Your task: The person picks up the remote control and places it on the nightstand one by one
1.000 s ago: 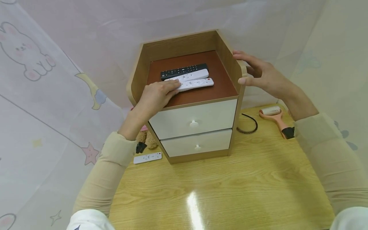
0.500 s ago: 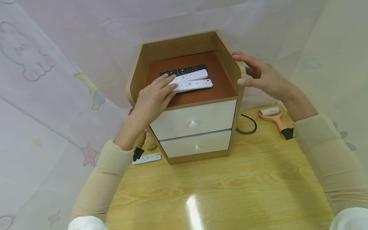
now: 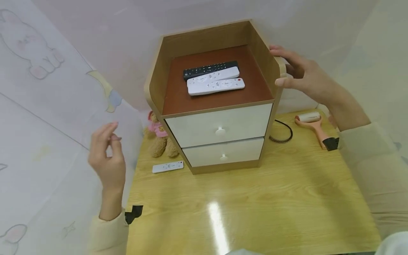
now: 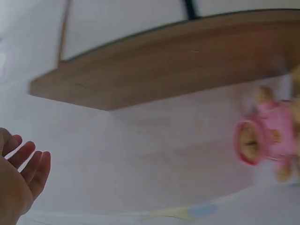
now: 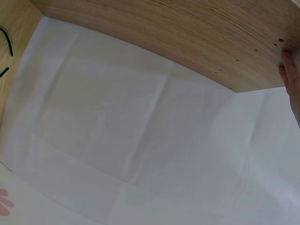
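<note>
A small wooden cabinet (image 3: 223,168) with two white drawers stands on the table; both drawers look closed. On its brown top, a black remote control (image 3: 191,73) and two white remote controls, the upper one (image 3: 227,73) partly over the black one and the front one (image 3: 204,88) overlapping it, lie together. My left hand (image 3: 106,159) is in the air left of the cabinet, fingers loosely bent, holding nothing. My right hand (image 3: 310,76) holds the cabinet's right side panel, thumb at the front edge; its fingers (image 5: 291,72) touch the outer face in the right wrist view.
Left of the cabinet sit a teddy bear in pink (image 3: 157,129) and another white remote control (image 3: 168,166). To the right lie a black coiled headband (image 3: 282,140) and an orange-handled lint roller (image 3: 313,124). Patterned pale curtain (image 3: 57,106) surrounds the wooden table (image 3: 255,205).
My left hand has lifted off the white remotes and moved left and down, away from the cabinet. The right hand stays at the side panel. The head view has shifted slightly.
</note>
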{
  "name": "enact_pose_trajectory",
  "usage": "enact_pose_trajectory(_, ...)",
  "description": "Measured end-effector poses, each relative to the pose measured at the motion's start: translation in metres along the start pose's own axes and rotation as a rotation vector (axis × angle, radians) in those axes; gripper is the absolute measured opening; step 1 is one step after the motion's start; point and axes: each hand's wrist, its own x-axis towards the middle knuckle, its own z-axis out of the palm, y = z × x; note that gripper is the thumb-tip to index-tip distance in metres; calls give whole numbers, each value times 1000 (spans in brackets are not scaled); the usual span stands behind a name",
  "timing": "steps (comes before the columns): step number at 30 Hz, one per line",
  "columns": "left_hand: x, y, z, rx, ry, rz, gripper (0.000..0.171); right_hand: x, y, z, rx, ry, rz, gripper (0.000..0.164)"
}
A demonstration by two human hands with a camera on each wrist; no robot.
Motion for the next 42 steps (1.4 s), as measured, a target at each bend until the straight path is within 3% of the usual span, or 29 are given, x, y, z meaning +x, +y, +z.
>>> enact_pose_trajectory(4, -65, -92, -5, 182, -403, -131, 30, -2, -3, -5, 20, 6, 9, 68)
enact_pose_trajectory(7, -112, -141, -4, 301, -670, -183, 34, -1, -3, -4, 56, 3, -2, 68)
enact_pose_trajectory(9, -137, -163, -3, 335, -829, -206, 41, 0, -2, -3, 72, 1, -15, 68)
enact_pose_trajectory(12, -161, -182, -3, 371, -1033, -232, 52, 1, 0, -1, 110, -5, -32, 68)
enact_pose_trajectory(15, -177, -196, 1, 417, -1175, -269, 60, 1, 2, 0, 111, -8, -32, 68)
enact_pose_trajectory(19, -189, -209, 5, 476, -1258, -306, 59, 0, 2, -1, 52, -9, -19, 69)
enact_pose_trajectory(24, -196, -218, 5, 491, -1295, -317, 58, 0, 1, -2, -41, -8, 3, 70)
enact_pose_trajectory(27, -199, -223, 6, 491, -1307, -324, 58, 0, 1, -1, -36, -6, 2, 70)
enact_pose_trajectory(30, -201, -228, 6, 499, -1311, -329, 54, 0, 0, -1, -20, -10, -3, 70)
enact_pose_trajectory(37, -200, -233, 9, 485, -1257, -263, 46, 0, 1, -1, -1, -10, -8, 69)
enact_pose_trajectory(42, -196, -232, 9, 488, -1261, -284, 44, 0, 1, -1, 16, -9, -14, 69)
